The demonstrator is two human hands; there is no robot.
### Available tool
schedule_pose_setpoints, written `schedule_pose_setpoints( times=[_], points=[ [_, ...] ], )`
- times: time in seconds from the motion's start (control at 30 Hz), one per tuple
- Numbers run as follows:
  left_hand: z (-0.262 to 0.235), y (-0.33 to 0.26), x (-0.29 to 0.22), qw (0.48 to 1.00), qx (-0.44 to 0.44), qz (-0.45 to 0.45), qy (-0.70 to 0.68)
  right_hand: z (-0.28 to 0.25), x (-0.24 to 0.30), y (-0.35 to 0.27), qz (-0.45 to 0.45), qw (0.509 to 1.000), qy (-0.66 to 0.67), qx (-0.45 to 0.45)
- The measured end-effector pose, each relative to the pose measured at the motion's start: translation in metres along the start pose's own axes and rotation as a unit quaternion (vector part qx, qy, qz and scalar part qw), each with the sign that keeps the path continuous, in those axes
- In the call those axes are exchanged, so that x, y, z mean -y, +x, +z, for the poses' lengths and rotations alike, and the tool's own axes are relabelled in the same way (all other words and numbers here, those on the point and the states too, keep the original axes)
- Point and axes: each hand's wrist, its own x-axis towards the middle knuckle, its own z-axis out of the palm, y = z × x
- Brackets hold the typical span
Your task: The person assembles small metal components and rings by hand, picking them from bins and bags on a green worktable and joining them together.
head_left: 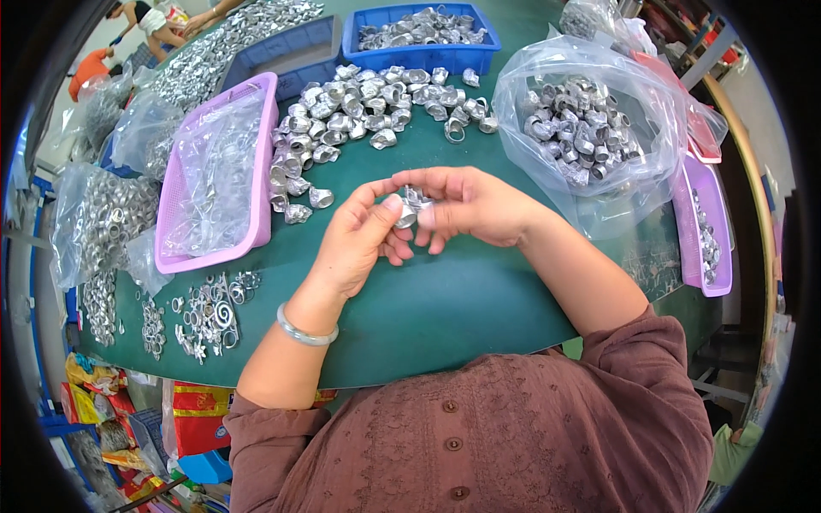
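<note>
Both my hands meet over the middle of the green table, with a silver metal ring (407,214) between them. My left hand (357,229) pinches the ring between thumb and fingers. From the other side, the fingers of my right hand (469,205) are closed on the same ring. Part of it is hidden by my fingers. Just beyond my hands lies a loose heap of chunky silver rings (351,111). To the right, an open clear plastic bag (530,171) contains more silver rings (581,128).
A pink basket (267,162) holding clear plastic stands left; a blue crate (419,58) of metal pieces and a grey-blue tray (282,56) stand behind. A purple basket (723,231) is at far right. Small silver ornaments (214,312) lie at left. Other people work at far left.
</note>
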Motion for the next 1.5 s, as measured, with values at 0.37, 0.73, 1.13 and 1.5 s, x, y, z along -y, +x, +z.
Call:
schedule_pose_setpoints(
  times=[0.37,0.73,1.13,1.5],
  points=[
    [0.015,-0.004,0.011,0.993,0.103,-0.013,-0.063,0.008,0.015,-0.020,-0.122,0.909,-0.399,-0.006],
    [-0.036,-0.008,-0.017,0.675,-0.255,0.191,0.665,-0.061,0.096,-0.100,-0.045,0.689,-0.645,-0.328],
    [-0.061,-0.009,-0.014,0.661,-0.248,0.039,0.707,0.023,0.015,0.077,-0.082,0.705,-0.701,-0.075],
    [-0.056,-0.005,-0.018,0.897,-0.232,0.091,0.365,0.020,-0.007,0.082,-0.227,0.820,-0.515,-0.108]
  ],
)
